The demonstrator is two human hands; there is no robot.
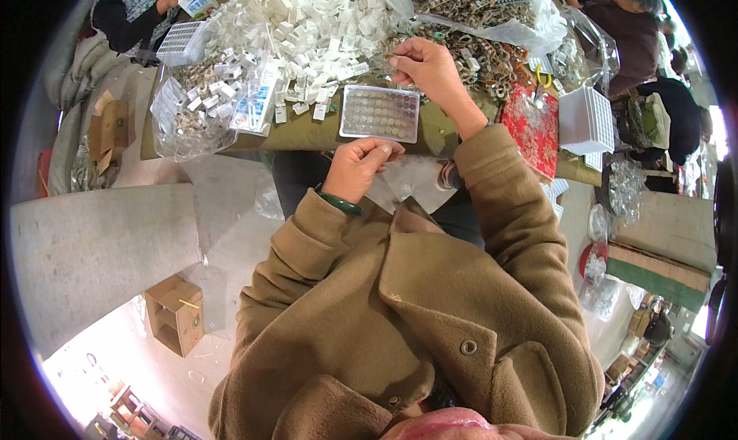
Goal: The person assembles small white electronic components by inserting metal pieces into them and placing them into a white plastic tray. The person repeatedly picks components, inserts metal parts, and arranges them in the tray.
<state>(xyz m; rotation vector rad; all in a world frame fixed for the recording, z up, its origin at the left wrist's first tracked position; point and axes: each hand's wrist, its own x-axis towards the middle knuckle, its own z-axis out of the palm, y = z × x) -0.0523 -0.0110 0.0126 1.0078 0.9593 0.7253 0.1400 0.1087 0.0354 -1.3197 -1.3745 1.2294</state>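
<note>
A shallow white tray [346, 126] with rows of small round pieces lies at the table's near edge. Just in front of it is my left hand [355, 167], thumb and fingers pinched together at the tray's lower edge; whatever they hold is too small to name. My right hand [429, 69] is raised over the tray's far right corner. Its thumb and fingertips pinch a tiny orange-brown piece whose kind I cannot make out. Beyond the tray spreads a heap of small white plastic boxes [315, 25]. Tangled metallic strip-like parts [480, 36] are piled to the right.
A clear bag [196, 121] of small parts sits at the left, beside a blue-and-white packet [255, 102]. Yellow-handled scissors [543, 80], a red patterned sheet [530, 129] and stacked white trays [584, 121] are at the right. Other people [626, 33] work across the table.
</note>
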